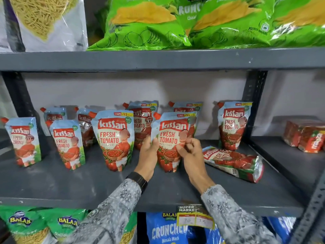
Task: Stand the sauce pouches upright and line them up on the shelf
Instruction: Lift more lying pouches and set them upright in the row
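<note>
Nearest the camera, two patterned sleeves reach over the front edge of the grey shelf (52, 184) toward one ketchup pouch (173, 138), the landmark here. The left hand (147, 155) presses its fingers against the pouch's left edge, and the right hand (190, 152) pinches its right edge between thumb and fingers, so both hands hold the same pouch, standing upright with its base on the shelf and its spout at the top left. Just right of it and slightly nearer, a fallen pouch (232, 162) lies flat on its back, long axis running left to right, its top end pointing toward the held pouch. The right hand is the nearer one, likely the one to lift it. To the left of the held pouch stand three more upright pouches in a loose front row; behind it, a back row stands near the wall, unevenly spaced.
</note>
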Action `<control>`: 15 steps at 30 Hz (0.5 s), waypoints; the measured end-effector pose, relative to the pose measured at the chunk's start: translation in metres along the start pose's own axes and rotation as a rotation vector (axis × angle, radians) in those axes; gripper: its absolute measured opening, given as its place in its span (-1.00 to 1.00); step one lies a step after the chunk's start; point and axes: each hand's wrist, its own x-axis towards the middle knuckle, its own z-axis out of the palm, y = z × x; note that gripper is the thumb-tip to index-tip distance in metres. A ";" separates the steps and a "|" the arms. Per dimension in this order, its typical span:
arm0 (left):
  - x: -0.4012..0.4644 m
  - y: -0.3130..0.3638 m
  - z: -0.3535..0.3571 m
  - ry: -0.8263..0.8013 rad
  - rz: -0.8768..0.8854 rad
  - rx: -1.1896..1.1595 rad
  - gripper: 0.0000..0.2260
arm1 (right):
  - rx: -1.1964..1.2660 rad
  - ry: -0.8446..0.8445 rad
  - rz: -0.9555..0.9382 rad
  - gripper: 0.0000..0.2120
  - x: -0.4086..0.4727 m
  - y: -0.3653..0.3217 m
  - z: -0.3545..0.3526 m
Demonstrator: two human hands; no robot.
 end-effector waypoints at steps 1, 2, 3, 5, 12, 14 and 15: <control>0.001 0.000 0.001 0.000 0.000 -0.006 -0.77 | 0.023 -0.011 0.009 -0.74 0.000 0.001 0.000; 0.001 0.001 0.003 0.003 -0.003 -0.005 -0.77 | 0.033 -0.021 0.017 -0.71 0.000 0.000 -0.001; 0.001 0.001 0.004 0.006 -0.011 -0.003 -0.78 | 0.042 -0.024 0.023 -0.69 0.000 0.000 0.000; 0.003 0.001 0.003 0.013 -0.012 0.002 -0.78 | 0.045 -0.031 0.022 -0.68 0.000 0.000 -0.001; 0.000 0.004 0.002 -0.006 0.001 -0.024 -0.76 | 0.015 -0.035 0.013 -0.56 0.002 -0.009 -0.003; -0.002 0.007 0.001 -0.002 0.008 -0.037 -0.75 | -0.003 -0.041 0.014 -0.52 0.001 -0.014 -0.005; -0.003 0.009 0.001 0.005 0.009 -0.043 -0.75 | -0.018 -0.038 0.012 -0.51 0.002 -0.017 -0.006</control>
